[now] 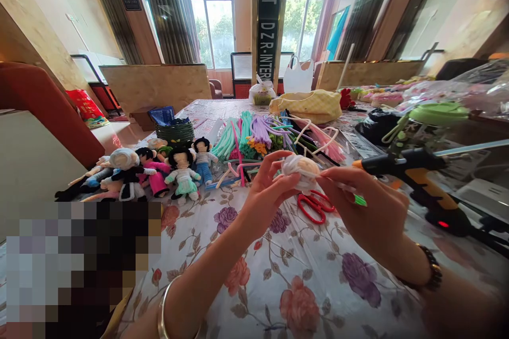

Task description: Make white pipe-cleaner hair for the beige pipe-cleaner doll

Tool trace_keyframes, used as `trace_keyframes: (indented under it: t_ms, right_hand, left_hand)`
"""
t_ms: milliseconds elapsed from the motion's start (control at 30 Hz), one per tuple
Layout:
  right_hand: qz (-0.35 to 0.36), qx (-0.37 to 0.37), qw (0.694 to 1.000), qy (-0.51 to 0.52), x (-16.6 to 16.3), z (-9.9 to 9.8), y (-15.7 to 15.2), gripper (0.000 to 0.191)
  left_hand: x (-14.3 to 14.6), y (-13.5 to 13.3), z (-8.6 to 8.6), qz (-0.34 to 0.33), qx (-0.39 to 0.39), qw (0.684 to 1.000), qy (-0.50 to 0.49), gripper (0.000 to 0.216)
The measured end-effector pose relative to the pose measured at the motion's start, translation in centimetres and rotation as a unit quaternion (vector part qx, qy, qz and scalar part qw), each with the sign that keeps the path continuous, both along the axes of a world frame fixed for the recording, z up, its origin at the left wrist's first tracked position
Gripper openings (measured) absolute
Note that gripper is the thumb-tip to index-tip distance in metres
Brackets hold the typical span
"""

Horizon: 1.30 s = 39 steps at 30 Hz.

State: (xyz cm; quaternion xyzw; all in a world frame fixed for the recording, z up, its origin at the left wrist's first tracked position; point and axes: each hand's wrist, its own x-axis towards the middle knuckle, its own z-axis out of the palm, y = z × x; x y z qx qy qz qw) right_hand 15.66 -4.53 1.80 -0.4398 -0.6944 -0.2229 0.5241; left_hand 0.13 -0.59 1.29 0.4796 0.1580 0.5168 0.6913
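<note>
Pinching a fuzzy ball [300,167], left hand [264,192] and right hand [368,214] meet fingertips.

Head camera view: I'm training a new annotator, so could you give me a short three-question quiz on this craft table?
1. True or false: the left hand and the right hand both grip the fuzzy ball.
2. Which tool lies on the tablecloth under the ball? A. red scissors B. a hammer C. a stapler
3. Fill in: the row of dolls lies on the person's ____ side.

Key: 1 true; 2 A; 3 left.
</note>
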Motion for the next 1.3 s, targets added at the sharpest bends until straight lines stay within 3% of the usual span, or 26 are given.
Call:
trace_keyframes:
  t_ms: [233, 700, 1000, 1300]
  right_hand:
    - [0.054, 0.036, 0.997, -0.034, 0.3, 0.2, 0.2, 0.016]
    - [0.05, 0.11, 0.989, -0.079, 0.6, -0.2, 0.4, 0.025]
    - [0.059, 0.083, 0.991, -0.082, -0.1, 0.8, 0.3, 0.017]
    - [0.073, 0.06, 0.992, -0.088, 1.0, 0.3, 1.0, 0.018]
  left_hand:
    - [0.4, -0.5, 0.3, 0.033, 0.028, 0.999, 0.016, 0.027]
    - [0.7, -0.6, -0.1, 0.074, 0.097, 0.992, 0.014, 0.025]
    - [0.5, -0.5, -0.3, 0.086, 0.077, 0.993, 0.033, 0.019]
    - [0.6, -0.4, -0.6, 0.077, 0.065, 0.994, 0.035, 0.016]
